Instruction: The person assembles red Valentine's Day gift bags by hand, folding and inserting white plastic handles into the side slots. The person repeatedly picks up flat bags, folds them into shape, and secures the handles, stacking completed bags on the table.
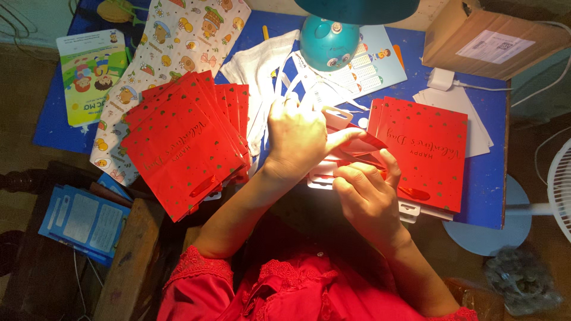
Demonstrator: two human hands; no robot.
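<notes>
Nearest the camera, red lace-trimmed sleeves (285,288) are seen at the bottom edge, from which two bare forearms reach up over a blue table (485,178). The left hand (295,138) is laid palm down, its fingers curled and its thumb stretched to the right, pressed onto a folded red paper bag (364,142) that is held at the middle of the table. The right hand (367,193) is set just below and to the right of it, its fingers closed around the lower edge of the same bag, with the thumb lying along the top. Under the bag, white plastic hanger tabs (321,178) are partly shown. To the left, a fanned stack of red gift bags (178,148) with gold dots is spread at a slant, touching a cartoon-printed cloth (184,35). To the right, a neater pile of red gift bags (425,151) is stacked, its near edge just beside the right hand, and white sheets (470,119) are tucked behind it. A teal desk lamp (329,41) is stood at the far side of the table, with a white cloth (262,77) and a printed chart (372,65) beside its base. A cardboard box (491,38) is placed at the far right corner. A children's booklet (92,74) is laid at the far left, and a blue booklet (83,223) rests lower down on a dark wooden surface. A white fan (556,190) is cut off by the right edge.
</notes>
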